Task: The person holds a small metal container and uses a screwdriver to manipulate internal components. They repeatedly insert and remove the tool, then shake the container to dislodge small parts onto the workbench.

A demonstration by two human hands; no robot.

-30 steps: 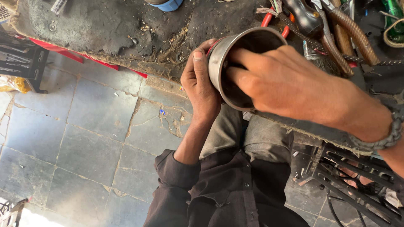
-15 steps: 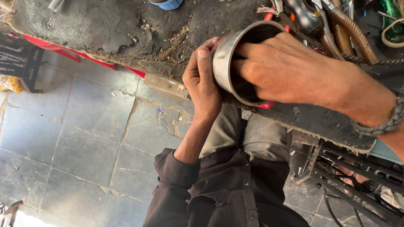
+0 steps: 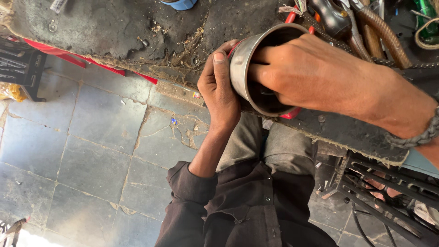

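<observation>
Head view looks straight down on a grimy dark surface point(image 3: 105, 32) that runs across the top of the picture, from eleven o'clock over to three o'clock. At its near edge, about one o'clock from the middle, a metal cylinder point(image 3: 240, 68) lies on its side, its open mouth tilted toward the camera.

The left hand point(image 3: 219, 91) wraps the outside of the cylinder from the nine o'clock side, thumb laid along the rim and the fingers curled behind the wall; its grip is pressed firmly around the metal. The right hand point(image 3: 311, 75) comes in from three o'clock, and its fingers are pushed into the mouth of the cylinder, bent against the inner wall. What the fingertips do inside is hidden in the shadow, so I cannot tell whether that grip pinches anything there. A braided wristband point(image 3: 423, 135) circles the right wrist.

Behind the cylinder something red point(image 3: 292, 113) peeks out below the rim and again above it. At one to two o'clock lie a chain point(image 3: 334, 39) and a ribbed brown hose point(image 3: 384, 34), among other tools. A blue container point(image 3: 180, 3) sits at twelve o'clock. Below, grey floor tiles point(image 3: 91, 137) fill the left, with the person's dark sleeve point(image 3: 190, 192) at six o'clock.
</observation>
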